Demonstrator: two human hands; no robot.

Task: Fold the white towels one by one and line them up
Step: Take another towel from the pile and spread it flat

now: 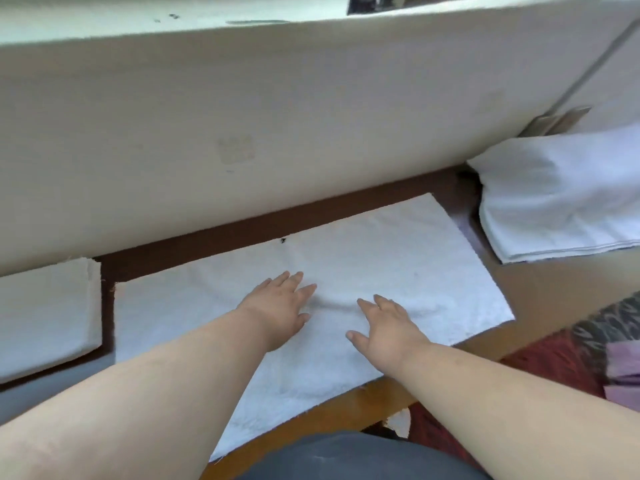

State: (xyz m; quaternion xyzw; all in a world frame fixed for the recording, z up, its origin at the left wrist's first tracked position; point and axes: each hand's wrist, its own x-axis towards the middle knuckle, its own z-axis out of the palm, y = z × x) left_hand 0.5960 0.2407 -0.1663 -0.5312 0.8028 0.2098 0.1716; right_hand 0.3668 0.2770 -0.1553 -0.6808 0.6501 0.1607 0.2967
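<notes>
A white towel [363,265] lies spread flat before me on the table. A folded towel [45,313] sits at my left; a loose stack of towels [561,199] waits at right.

— What is the spread towel [363,271] made of?
— White cloth, matt, with a fine nubbly pile; its edges look slightly frayed.
— And the bench [540,289] under it?
— Wood, orange-brown and smooth, with a soft sheen; the strip by the wall is darker brown.
— The folded towel [45,317] at the left?
— The same matt cloth, a little creamier.
— The stack of towels [561,199] at the right?
— Soft white cloth, smoother-looking, with thin layered edges.
— The wall [242,109] behind?
— Cream, matt, faintly scuffed.
— Lower right?
— A red fabric [540,368] with a rough, fuzzy weave.
</notes>
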